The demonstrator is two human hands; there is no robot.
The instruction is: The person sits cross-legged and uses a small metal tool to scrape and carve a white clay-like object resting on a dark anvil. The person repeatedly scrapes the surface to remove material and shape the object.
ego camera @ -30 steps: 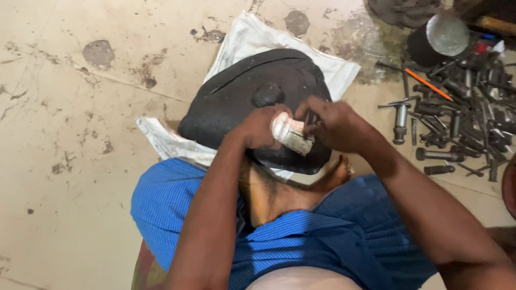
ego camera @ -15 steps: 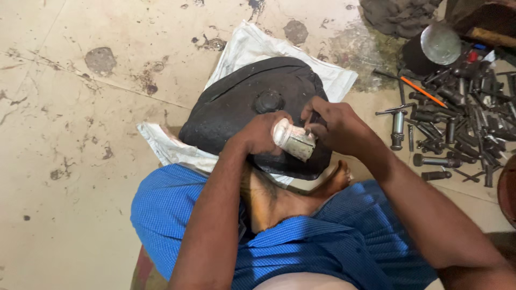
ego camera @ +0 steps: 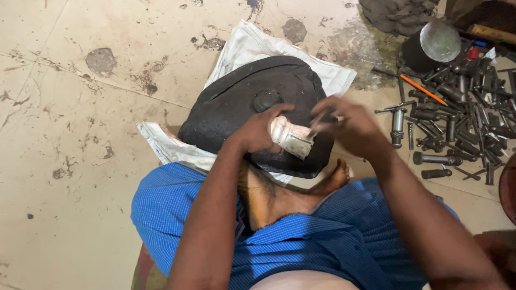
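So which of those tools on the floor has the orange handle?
The thin screwdriver at the near edge of the tool pile, lying slanted below the round metal lid; the others are dark metal.

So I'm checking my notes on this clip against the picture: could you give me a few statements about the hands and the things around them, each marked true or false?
1. The left hand grips a small, pale, worn cylindrical container. True.
2. The right hand rests flat on the floor. False: it is raised at the container's open end, pinching a thin blurred object I cannot identify.
3. The black dome-shaped object lies on a white woven sack. True.
4. The pile of dark metal bolts and tools lies to the person's left. False: it lies to their right.
5. The person wears a red cloth. False: it is a blue checked cloth.
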